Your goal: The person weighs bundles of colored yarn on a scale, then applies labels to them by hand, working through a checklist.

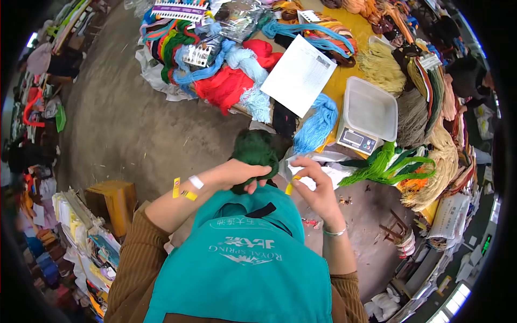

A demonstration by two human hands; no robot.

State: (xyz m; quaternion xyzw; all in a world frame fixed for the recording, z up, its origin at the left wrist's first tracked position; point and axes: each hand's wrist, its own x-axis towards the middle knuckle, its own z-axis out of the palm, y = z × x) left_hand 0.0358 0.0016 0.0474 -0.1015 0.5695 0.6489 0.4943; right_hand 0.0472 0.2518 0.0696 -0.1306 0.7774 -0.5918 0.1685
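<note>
My left hand (245, 173) is closed around a dark green hank of thread (253, 148), held in front of my lap. Between the thumb and forefinger of my right hand (315, 185) is a small yellow label (291, 185), a little to the right of the hank. More yellow labels (188, 194) and a white one (196, 182) stick to my left forearm. A teal apron (247, 258) covers my front. The palm side of my left hand is partly hidden.
Ahead, a yellow table (350, 75) bears a kitchen scale (358, 141) with a clear plastic tub (370, 107), a paper sheet (299, 75), blue thread (318, 124), red thread (223, 89) and bright green thread (371, 167). A wooden stool (110, 199) stands left.
</note>
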